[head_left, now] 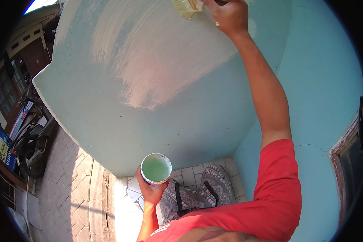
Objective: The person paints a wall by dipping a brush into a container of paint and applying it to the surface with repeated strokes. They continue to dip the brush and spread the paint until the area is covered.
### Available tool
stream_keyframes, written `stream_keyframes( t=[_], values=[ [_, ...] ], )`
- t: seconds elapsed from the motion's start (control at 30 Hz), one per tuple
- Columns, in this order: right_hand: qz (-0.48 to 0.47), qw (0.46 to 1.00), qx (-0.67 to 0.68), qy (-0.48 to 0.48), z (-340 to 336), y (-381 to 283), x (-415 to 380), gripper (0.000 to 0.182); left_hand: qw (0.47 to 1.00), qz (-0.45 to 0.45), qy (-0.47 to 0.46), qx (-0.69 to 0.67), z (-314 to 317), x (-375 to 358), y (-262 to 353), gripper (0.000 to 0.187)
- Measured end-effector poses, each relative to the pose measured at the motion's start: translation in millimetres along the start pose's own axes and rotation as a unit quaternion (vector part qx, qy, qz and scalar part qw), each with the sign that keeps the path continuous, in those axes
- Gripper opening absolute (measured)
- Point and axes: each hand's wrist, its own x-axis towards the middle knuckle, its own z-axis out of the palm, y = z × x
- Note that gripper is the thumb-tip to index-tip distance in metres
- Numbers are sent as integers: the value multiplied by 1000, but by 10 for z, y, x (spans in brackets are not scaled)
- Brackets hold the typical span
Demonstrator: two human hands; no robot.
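1. While the right hand (229,16) reaches high with the arm fully stretched, its fingers are clamped around a paintbrush (186,7), bristles pressed flat against the wall (181,121) at the very top of the view.
2. Down low, the left hand (150,189) is wrapped around a small paint pot (156,169), held upright, pale green paint showing inside it.
3. Look at the coverage: a broad pale streaky patch (149,60) runs across the upper wall, ragged along its lower edge.
4. By my reckoning it's early going. The lower wall, its left corner and the side wall (322,80) on the right all remain plain blue.
5. Below, patterned trousers (193,197) over a tiled floor (189,175); a parked motorbike (32,145) sits off to the left on the paving.
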Motion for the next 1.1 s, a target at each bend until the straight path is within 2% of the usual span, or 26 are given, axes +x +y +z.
stream_keyframes(
  t=[0.07,0.13,0.17,0.23,0.27,0.37,0.4,0.43,0.47,0.53,0.57,0.6,0.67,0.7,0.77,0.83,0.87,0.93,1.0,1.03,1.1],
  values=[
    [-62,978,-169,110,-431,402,601,23,1000,-2,6,4,-49,-6,-36,102],
    [-52,937,-286,193,-667,472,960,19,999,23,22,33,-94,15,-26,101],
    [-54,938,-281,194,-667,451,1002,19,999,24,27,32,-104,27,-15,101],
    [-151,915,-333,170,-592,341,1005,12,998,25,29,46,-120,15,3,102],
    [-162,922,-327,133,-431,325,895,11,998,23,32,46,-122,1,3,102],
    [-222,943,-248,14,449,-177,29,9,1000,4,21,19,-112,-26,-42,102],
    [-330,918,-220,30,800,-229,-338,20,999,17,19,30,-103,-32,-85,108],
    [-336,922,-191,1,1108,-472,-740,25,999,30,16,41,-103,-57,-103,113],
    [-330,933,-143,-33,1353,-742,-1144,15,999,27,17,41,-94,-71,-96,113],
    [-301,943,-39,-140,1695,-1185,-1744,16,999,19,21,34,-83,-89,-59,112],
    [-269,948,15,-171,1832,-1330,-1915,8,999,19,22,37,-81,-108,-41,112],
    [-267,949,17,-168,1833,-1384,-1872,8,999,32,27,33,-85,-123,-17,112],
    [-96,960,108,-241,1844,-1462,-1741,11,998,45,31,31,-143,-145,63,112],
    [-84,968,77,-223,1764,-1320,-1477,8,998,23,32,39,-182,-175,139,111],
    [-35,984,29,-171,1414,-961,-776,15,998,2,33,46,-234,-221,147,111],
    [-75,996,29,-39,880,-545,119,12,997,9,50,53,-303,-230,27,110],
    [-32,998,-50,0,598,-261,558,20,997,12,52,50,-317,-209,12,110],
    [-19,980,-146,136,128,88,1142,21,997,-3,61,51,-375,-202,0,109],
    [-44,925,-326,191,-153,6,1365,20,996,-5,63,56,-382,-152,73,109],
    [-44,926,-322,190,-139,5,1364,20,994,6,69,80,-386,-143,78,106],
    [-139,907,-355,180,-73,11,1314,16,991,10,78,105,-394,-159,74,103]
  ],
)
